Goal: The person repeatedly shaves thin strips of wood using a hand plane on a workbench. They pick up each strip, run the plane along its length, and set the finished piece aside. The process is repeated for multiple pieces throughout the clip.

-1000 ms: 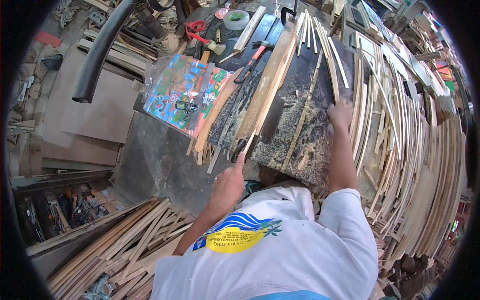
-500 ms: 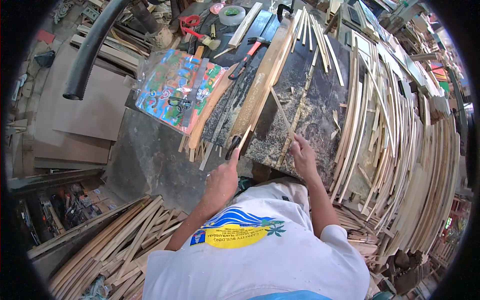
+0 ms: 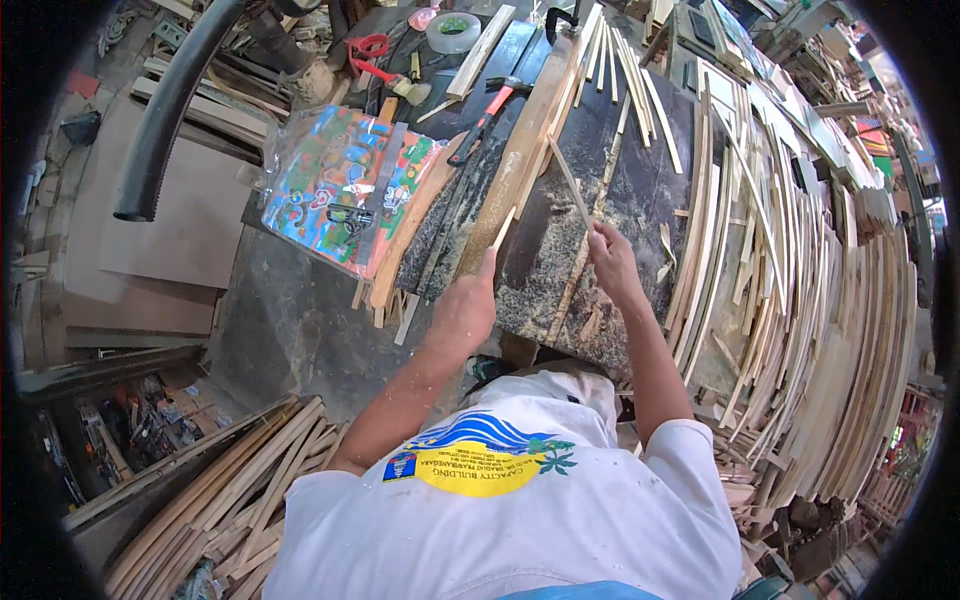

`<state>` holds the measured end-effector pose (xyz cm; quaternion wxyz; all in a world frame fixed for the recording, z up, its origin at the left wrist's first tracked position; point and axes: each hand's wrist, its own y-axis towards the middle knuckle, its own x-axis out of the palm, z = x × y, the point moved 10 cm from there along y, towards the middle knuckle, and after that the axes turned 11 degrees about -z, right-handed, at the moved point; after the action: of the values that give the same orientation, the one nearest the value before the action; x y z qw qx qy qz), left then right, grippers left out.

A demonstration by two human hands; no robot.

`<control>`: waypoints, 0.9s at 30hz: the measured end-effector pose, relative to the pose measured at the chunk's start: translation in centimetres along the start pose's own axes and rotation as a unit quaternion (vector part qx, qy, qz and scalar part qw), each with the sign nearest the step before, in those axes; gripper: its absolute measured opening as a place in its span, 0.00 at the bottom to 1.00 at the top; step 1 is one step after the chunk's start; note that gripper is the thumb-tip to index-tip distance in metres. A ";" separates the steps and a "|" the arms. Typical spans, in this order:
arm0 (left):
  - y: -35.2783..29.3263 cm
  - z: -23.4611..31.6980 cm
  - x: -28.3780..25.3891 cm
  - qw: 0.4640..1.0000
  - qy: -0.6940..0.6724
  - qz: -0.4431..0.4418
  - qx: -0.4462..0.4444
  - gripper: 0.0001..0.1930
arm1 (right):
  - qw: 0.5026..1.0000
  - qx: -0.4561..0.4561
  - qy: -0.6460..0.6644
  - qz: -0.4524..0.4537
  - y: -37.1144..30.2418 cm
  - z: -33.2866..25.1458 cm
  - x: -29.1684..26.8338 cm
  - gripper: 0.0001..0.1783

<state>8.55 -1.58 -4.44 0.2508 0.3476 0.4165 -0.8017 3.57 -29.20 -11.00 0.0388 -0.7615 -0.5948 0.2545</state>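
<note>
At lower left, I see an open bin of jumbled items. Over the dark, sawdust-strewn bench, the right hand grips a thin, straight wooden strip, its long axis slanting away and leftward. Curled fingers touch a short pale stick; whether the left hand grips it, I cannot tell.

Ahead of the left hand, a long board runs away along the workbench, a clamp at its far end. Left of that board lies a hammer; farther left, a plastic packet. Between the 2 hands, sawdust covers the workbench. A thin stick extends forward-left from the right hand. Long strips lie right of it; behind-left of the left hand, a wood pile.
</note>
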 end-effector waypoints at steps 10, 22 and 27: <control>9.4 3.6 -3.9 0.998 0.040 0.034 0.034 0.29 | 0.999 -0.035 -0.025 0.015 9.6 -2.0 -5.3 0.25; 17.6 6.8 -8.0 0.998 0.046 0.044 0.012 0.27 | 0.995 -0.052 -0.066 0.059 17.4 -4.3 -9.7 0.27; 21.0 8.6 -9.2 0.998 0.042 0.048 0.011 0.24 | 0.987 -0.065 -0.120 0.087 19.5 -5.8 -11.5 0.27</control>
<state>25.92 -18.82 -4.24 0.2674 0.4036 0.4002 -0.7781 21.44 -44.10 -9.08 -0.1042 -0.7752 -0.5420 0.3073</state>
